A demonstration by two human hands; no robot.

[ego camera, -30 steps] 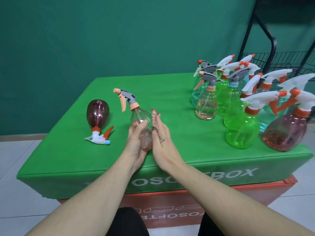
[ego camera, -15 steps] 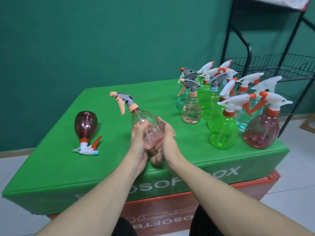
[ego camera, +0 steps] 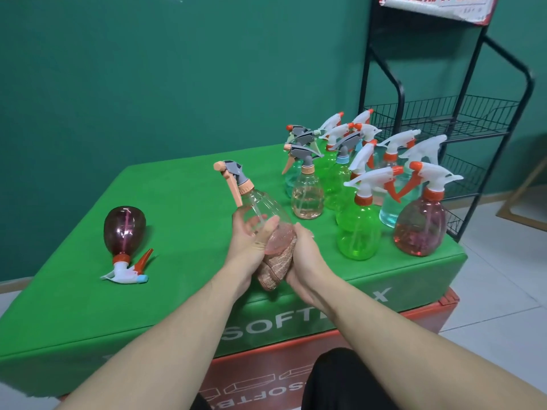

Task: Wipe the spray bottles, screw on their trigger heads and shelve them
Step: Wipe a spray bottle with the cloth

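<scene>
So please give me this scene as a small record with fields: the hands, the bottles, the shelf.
left hand: grips clear pinkish plastic spray bottle, tilted, peach-and-grey trigger head on
right hand: holds brown knitted cloth round the bottle's base
lying bottle: dark red plastic spray bottle, on its side, left on green padded table
standing group: green, teal and pink bottles, right side
shelf: black wire rack, no bottle seen on it

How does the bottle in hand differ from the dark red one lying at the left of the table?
The clear bottle is held tilted off the table by the left hand, its base in the cloth under the right hand; the dark red bottle lies untouched on the green table. The clear one's head is grey and peach; the dark red one's is white and orange. Both have trigger heads on.
</scene>
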